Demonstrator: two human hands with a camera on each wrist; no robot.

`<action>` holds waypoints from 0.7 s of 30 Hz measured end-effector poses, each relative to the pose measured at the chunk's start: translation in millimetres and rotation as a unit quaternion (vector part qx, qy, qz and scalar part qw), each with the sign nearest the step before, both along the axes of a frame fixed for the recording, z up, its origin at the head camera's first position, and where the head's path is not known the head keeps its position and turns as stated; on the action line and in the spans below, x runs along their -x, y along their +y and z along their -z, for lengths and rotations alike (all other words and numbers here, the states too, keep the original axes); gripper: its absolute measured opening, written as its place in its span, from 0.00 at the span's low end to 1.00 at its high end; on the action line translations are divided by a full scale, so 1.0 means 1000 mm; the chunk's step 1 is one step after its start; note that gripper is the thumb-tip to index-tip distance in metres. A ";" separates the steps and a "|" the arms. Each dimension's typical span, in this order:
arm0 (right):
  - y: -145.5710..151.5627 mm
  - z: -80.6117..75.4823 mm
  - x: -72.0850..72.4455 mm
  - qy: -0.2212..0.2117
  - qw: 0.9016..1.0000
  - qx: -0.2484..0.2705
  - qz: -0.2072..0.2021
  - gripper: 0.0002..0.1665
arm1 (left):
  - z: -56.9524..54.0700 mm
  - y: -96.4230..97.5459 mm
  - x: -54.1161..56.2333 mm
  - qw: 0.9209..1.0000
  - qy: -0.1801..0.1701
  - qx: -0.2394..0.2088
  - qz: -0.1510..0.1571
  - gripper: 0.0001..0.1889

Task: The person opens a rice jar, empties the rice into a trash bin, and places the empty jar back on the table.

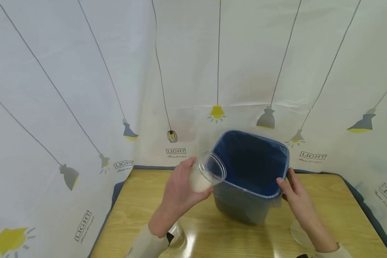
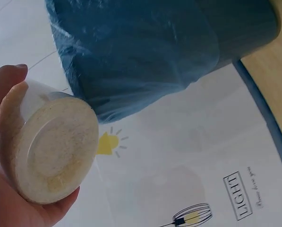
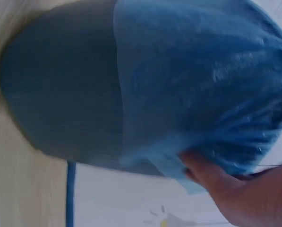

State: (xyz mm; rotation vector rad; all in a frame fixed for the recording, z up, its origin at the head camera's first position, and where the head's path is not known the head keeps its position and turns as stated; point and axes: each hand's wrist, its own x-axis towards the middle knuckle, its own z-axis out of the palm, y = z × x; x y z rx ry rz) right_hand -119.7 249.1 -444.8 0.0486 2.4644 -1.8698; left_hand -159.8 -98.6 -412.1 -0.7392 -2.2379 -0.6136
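My left hand (image 1: 179, 188) grips a clear jar (image 1: 201, 183) holding a pale, grainy substance. The jar is tilted, its open mouth pointing at the near left rim of a trash bin (image 1: 235, 208). Its base faces the camera in the left wrist view, with the pale grains (image 2: 55, 151) lying against it. A blue plastic bag (image 3: 202, 80) lines the bin and folds over its rim. At the bin's right side my right hand (image 1: 296, 199) holds the rim and bag edge between thumb and fingers. Most of the right fingers are hidden behind the bin.
Beneath my left forearm stands another clear container (image 1: 178, 234). A clear round object (image 1: 299, 233) sits by my right forearm, partly covered by it. The wooden table (image 1: 142, 193) is enclosed by white cloth (image 1: 187, 71) printed with lamps.
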 end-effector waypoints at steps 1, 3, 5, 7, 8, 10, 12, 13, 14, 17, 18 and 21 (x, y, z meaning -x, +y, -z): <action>-0.002 0.000 0.000 0.001 1.000 0.010 0.007 0.49 | -0.003 -0.001 0.003 1.000 0.000 0.006 -0.002 0.50; -0.005 -0.001 0.001 0.002 0.999 0.026 0.023 0.48 | -0.010 -0.002 0.009 1.000 -0.003 0.020 -0.004 0.50; -0.008 -0.001 0.001 0.003 0.999 0.023 0.035 0.48 | -0.015 -0.003 0.015 0.999 -0.005 0.033 -0.006 0.50; -0.010 0.000 0.002 0.007 0.999 0.022 0.038 0.49 | -0.021 -0.004 0.019 0.999 -0.011 0.045 -0.004 0.50; -0.010 0.001 0.003 0.009 0.999 0.022 0.039 0.49 | -0.023 -0.004 0.022 0.999 -0.014 0.051 -0.003 0.50; -0.011 0.003 0.003 0.007 0.999 0.021 0.038 0.49 | -0.026 -0.004 0.025 0.998 -0.021 0.061 -0.003 0.50; -0.010 0.004 0.003 0.006 0.999 0.031 0.036 0.50 | -0.028 -0.005 0.028 0.997 -0.025 0.071 -0.002 0.51; -0.010 0.005 0.003 0.005 0.999 0.036 0.036 0.50 | -0.029 -0.004 0.029 0.997 -0.027 0.077 -0.004 0.51; -0.010 0.005 0.003 0.005 0.999 0.038 0.038 0.50 | -0.029 -0.004 0.030 0.996 -0.028 0.081 -0.004 0.51; -0.010 0.007 0.003 0.010 0.998 0.046 0.042 0.49 | -0.030 -0.004 0.033 0.995 -0.032 0.097 -0.004 0.51; -0.010 0.007 0.004 0.012 0.998 0.046 0.044 0.48 | -0.031 -0.005 0.034 0.994 -0.032 0.103 -0.005 0.50; -0.011 0.009 0.005 0.017 0.998 0.042 0.048 0.47 | -0.032 -0.006 0.037 0.992 -0.033 0.121 -0.005 0.50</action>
